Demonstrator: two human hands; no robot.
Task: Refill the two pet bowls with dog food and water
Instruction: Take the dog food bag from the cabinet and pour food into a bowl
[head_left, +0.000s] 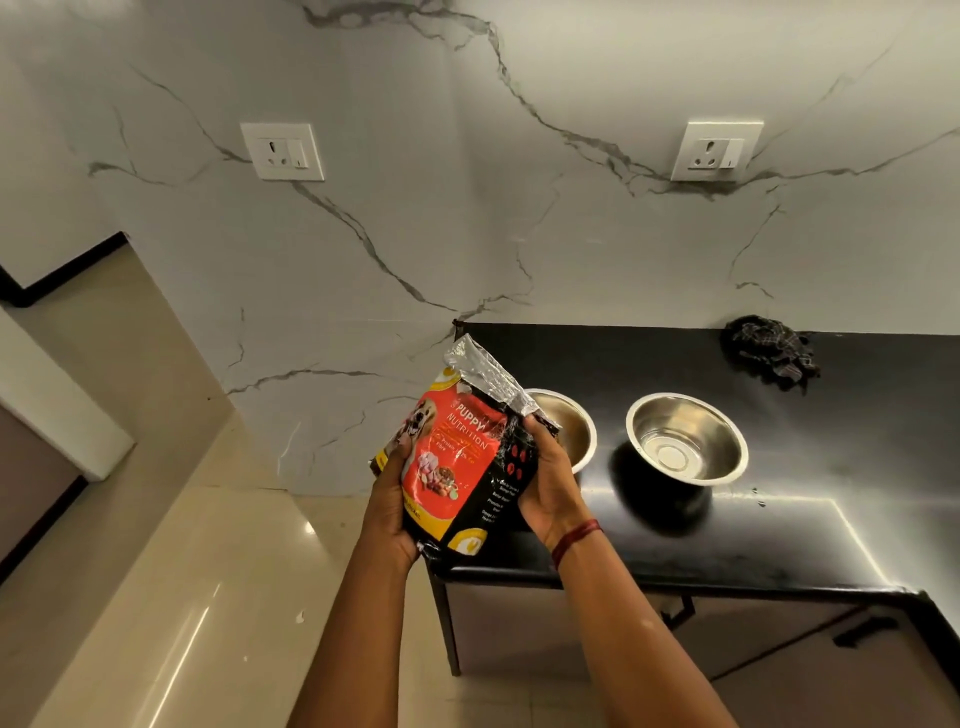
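Note:
I hold a red and black bag of puppy food (457, 462) in both hands, above the left end of the black counter (727, 540). My left hand (392, 499) grips its left side and bottom. My right hand (545, 478) grips its right side. The bag's silver top is torn open and leans toward the left steel bowl (574, 426), which the bag and my right hand partly hide. The right steel bowl (687, 439) stands beside it and looks empty.
A dark checked cloth (769, 356) lies at the back of the counter by the marble wall. Two wall sockets (283, 151) (716, 150) sit above. Cabinet doors with a dark handle (865, 631) are below the counter. Glossy beige floor tiles (208, 597) spread to the left.

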